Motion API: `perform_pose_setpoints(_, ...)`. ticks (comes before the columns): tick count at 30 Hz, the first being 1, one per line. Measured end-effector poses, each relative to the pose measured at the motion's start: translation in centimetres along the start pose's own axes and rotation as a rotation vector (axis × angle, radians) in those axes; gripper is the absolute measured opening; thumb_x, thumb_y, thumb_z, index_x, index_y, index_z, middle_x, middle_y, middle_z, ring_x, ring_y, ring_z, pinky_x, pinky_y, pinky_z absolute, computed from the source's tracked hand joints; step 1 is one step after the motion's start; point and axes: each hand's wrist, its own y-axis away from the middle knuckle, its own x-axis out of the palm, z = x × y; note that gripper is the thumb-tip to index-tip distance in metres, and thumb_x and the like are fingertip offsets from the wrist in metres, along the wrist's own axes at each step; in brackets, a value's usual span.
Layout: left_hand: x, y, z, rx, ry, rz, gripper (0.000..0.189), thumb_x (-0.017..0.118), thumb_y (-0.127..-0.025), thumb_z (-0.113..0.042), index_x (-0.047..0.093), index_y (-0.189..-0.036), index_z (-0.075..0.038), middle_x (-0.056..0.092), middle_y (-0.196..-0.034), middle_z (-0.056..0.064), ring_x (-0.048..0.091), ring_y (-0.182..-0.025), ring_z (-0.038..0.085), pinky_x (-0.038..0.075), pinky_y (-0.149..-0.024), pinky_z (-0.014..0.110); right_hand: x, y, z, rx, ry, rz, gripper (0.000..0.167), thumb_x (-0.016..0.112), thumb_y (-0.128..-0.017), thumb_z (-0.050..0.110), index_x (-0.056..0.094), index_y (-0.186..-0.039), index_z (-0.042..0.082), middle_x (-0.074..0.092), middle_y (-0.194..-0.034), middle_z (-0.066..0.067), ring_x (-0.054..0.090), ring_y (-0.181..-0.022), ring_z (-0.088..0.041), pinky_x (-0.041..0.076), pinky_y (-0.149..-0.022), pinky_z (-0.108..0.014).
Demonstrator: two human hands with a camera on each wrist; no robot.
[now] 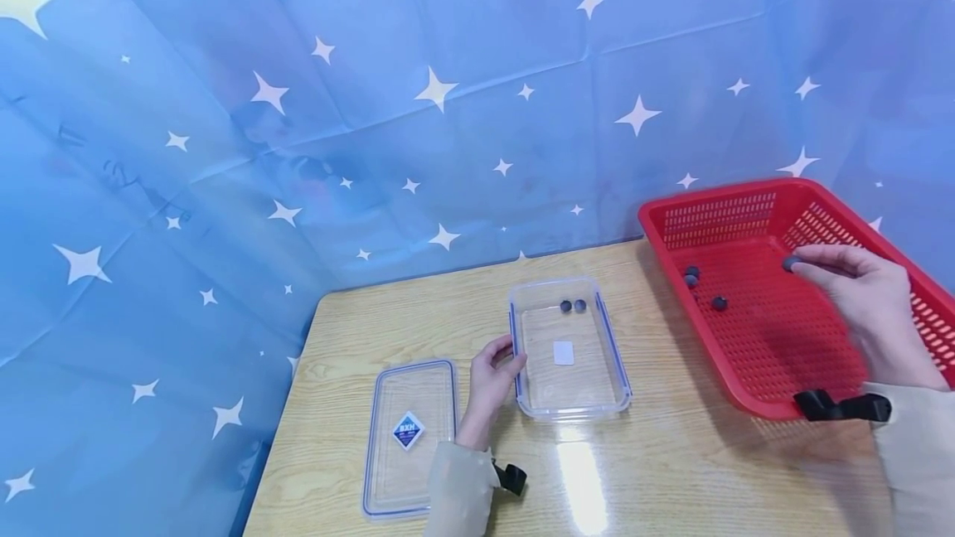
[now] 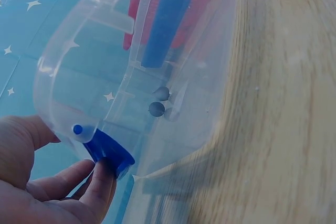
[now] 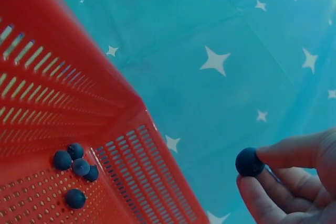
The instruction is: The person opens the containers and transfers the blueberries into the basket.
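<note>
My left hand [image 1: 490,379] grips the left side of a clear plastic container [image 1: 574,388], thumb at the rim and fingertips against its blue latch [image 2: 113,153]. Two blueberries [image 1: 565,306] lie near the container's far end, and a small white label shows on its bottom. Over the red basket [image 1: 776,346], my right hand [image 1: 865,297] pinches one blueberry [image 3: 249,162] between thumb and fingers. Several more blueberries [image 3: 76,199] lie on the basket floor, grouped by its left side in the head view.
A clear lid [image 1: 399,471] with blue edging and a diamond label lies on the wooden table [image 1: 336,338], left of the container and partly behind my left forearm. A blue star-patterned cloth [image 1: 373,147] hangs along the table's back and left edges.
</note>
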Motion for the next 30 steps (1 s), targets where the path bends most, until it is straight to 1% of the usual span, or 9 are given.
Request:
perform_pose_setpoints(5,0.0,0.0,0.0,0.0,-0.006,-0.002,0.041,0.061,-0.083,0.006,0.049,-0.12,0.016,0.052,-0.119,0.034,0.048,-0.114,0.047,0.052,-0.086,0.025,-0.3,-0.5,0.6,-0.001,-0.046,-0.01,0.032,0.064,-0.086,0.033,0.065,-0.116,0.023,0.056,-0.078,0.034,0.044,-0.087,0.007,0.041,-0.061,-0.001)
perform_pose_setpoints(9,-0.1,-0.1,0.0,-0.003,-0.001,0.007,0.041,0.06,-0.083,0.005,0.049,-0.121,0.016,0.051,-0.119,0.034,0.047,-0.115,0.047,0.052,-0.086,0.025,-0.6,-1.2,1.0,0.014,-0.107,-0.011,0.032,0.067,-0.083,0.034,0.067,-0.114,0.025,0.059,-0.076,0.032,0.045,-0.086,0.006,0.044,-0.059,-0.002)
perform_pose_setpoints(12,-0.1,-0.1,0.0,-0.004,-0.008,0.01,0.042,0.061,-0.083,0.005,0.048,-0.122,0.016,0.051,-0.119,0.034,0.047,-0.115,0.047,0.052,-0.087,0.025,-0.8,-1.7,1.2,0.021,-0.124,-0.008,0.028,0.068,-0.082,0.034,0.068,-0.109,0.029,0.059,-0.074,0.032,0.047,-0.082,0.006,0.045,-0.057,-0.004)
perform_pose_setpoints(15,-0.1,-0.1,-0.1,-0.011,-0.012,0.009,0.043,0.061,-0.083,0.005,0.048,-0.122,0.016,0.051,-0.12,0.034,0.047,-0.115,0.046,0.052,-0.088,0.026,-0.7,-2.2,1.3,0.014,-0.083,0.011,0.028,0.067,-0.082,0.037,0.067,-0.109,0.031,0.058,-0.075,0.033,0.047,-0.082,0.006,0.045,-0.057,-0.005)
perform_pose_setpoints(17,-0.1,-0.1,-0.1,-0.009,-0.021,0.01,0.043,0.06,-0.084,0.005,0.047,-0.122,0.016,0.051,-0.12,0.034,0.047,-0.115,0.046,0.052,-0.089,0.027,-0.7,-2.6,1.3,0.01,-0.072,0.056,0.032,0.066,-0.083,0.038,0.066,-0.113,0.03,0.057,-0.08,0.032,0.046,-0.084,0.004,0.047,-0.056,-0.007)
perform_pose_setpoints(19,-0.1,-0.1,-0.2,-0.011,-0.022,0.01,0.043,0.06,-0.084,0.005,0.047,-0.123,0.016,0.051,-0.12,0.034,0.047,-0.115,0.046,0.051,-0.089,0.028,-0.7,-3.0,1.2,0.0,-0.09,0.1,0.034,0.066,-0.083,0.037,0.065,-0.117,0.029,0.058,-0.085,0.03,0.046,-0.087,0.003,0.048,-0.057,-0.009)
perform_pose_setpoints(22,-0.1,0.0,-0.2,-0.009,-0.026,0.011,0.042,0.06,-0.084,0.005,0.047,-0.122,0.016,0.051,-0.12,0.034,0.047,-0.115,0.046,0.051,-0.09,0.029,-0.8,-3.7,1.0,0.017,-0.179,0.159,0.035,0.068,-0.083,0.035,0.065,-0.117,0.029,0.06,-0.09,0.026,0.048,-0.088,0.002,0.051,-0.057,-0.012)
perform_pose_setpoints(27,-0.1,0.0,-0.2,-0.015,-0.029,0.01,0.042,0.061,-0.084,0.004,0.048,-0.122,0.016,0.051,-0.12,0.033,0.048,-0.115,0.046,0.051,-0.09,0.029,-0.6,-4.9,0.2,0.052,-0.353,0.179,0.028,0.072,-0.08,0.029,0.07,-0.108,0.026,0.063,-0.088,0.021,0.054,-0.082,0.002,0.052,-0.056,-0.014)
perform_pose_setpoints(30,-0.1,0.0,-0.1,-0.018,-0.032,0.007,0.042,0.061,-0.084,0.004,0.049,-0.122,0.015,0.051,-0.12,0.033,0.048,-0.115,0.046,0.051,-0.09,0.029,-0.3,-5.4,-0.5,0.057,-0.426,0.189,0.023,0.073,-0.08,0.024,0.072,-0.104,0.025,0.065,-0.086,0.019,0.054,-0.081,0.002,0.052,-0.056,-0.013)
